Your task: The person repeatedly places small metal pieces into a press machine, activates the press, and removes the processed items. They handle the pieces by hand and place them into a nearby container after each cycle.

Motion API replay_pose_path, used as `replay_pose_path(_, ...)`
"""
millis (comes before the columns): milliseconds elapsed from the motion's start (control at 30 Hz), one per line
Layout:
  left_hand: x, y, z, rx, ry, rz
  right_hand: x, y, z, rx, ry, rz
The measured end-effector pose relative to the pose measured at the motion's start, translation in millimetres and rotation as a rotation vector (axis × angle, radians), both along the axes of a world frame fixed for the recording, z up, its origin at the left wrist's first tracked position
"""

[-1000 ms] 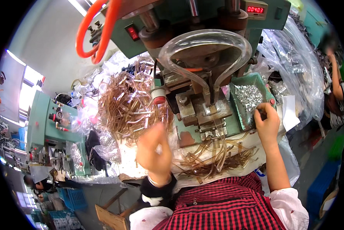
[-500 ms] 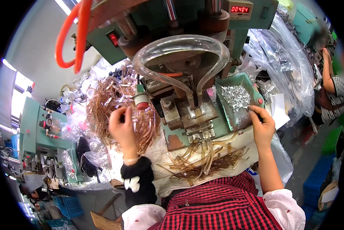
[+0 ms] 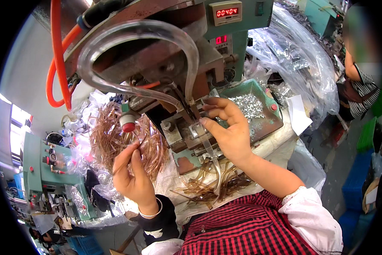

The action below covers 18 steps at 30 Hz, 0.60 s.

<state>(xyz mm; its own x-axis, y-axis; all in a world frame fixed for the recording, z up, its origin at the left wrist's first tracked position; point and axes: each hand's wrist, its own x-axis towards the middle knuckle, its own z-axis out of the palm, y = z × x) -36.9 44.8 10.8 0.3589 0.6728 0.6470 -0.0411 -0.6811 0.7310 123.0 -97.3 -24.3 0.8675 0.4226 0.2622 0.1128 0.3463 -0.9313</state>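
My left hand (image 3: 131, 176) pinches a thin translucent brown strip at the edge of a heap of brown strips (image 3: 114, 138) to the left of the green press machine (image 3: 186, 85). My right hand (image 3: 226, 127) reaches into the machine's work area, fingers bent around a small clear piece on the tool block (image 3: 195, 129). Below it, a pile of finished brown strips (image 3: 208, 187) lies on the white cloth in front of me. A green tray of small silver metal parts (image 3: 252, 106) sits just behind my right hand.
A clear hose loop (image 3: 135, 55) and an orange hose (image 3: 57, 59) hang over the machine. Clear plastic bags (image 3: 297, 55) pile up at the right, where another person (image 3: 359, 85) sits. More green machines (image 3: 46, 170) stand at the left.
My right hand moved from the tray of silver parts to the machine's tool block. My left hand dropped from the heap's top to its lower edge, pinching a strip.
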Motion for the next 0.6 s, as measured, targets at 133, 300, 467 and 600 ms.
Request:
replay_pose_path(133, 5.5, -14.7, 23.0, 0.348, -0.162, -0.153, -7.9, 0.9, 27.3, 0.055, 0.156, 0.104)
replay_pose_path(300, -1.0, -37.9, 9.3, 0.685, 0.109, -0.335, -29.4, -31.1, 46.5, -0.056, 0.004, 0.194)
replay_pose_path(467, 42.6, -45.5, 2.9, 0.934, 0.120, -0.448, 34.8, -47.7, 19.4, -0.346, -0.258, -0.045)
replay_pose_path(600, 49.0, -42.9, -3.6, 0.896, 0.072, -0.479, 93.9, -76.1, -47.6, -0.512, -0.232, -0.507)
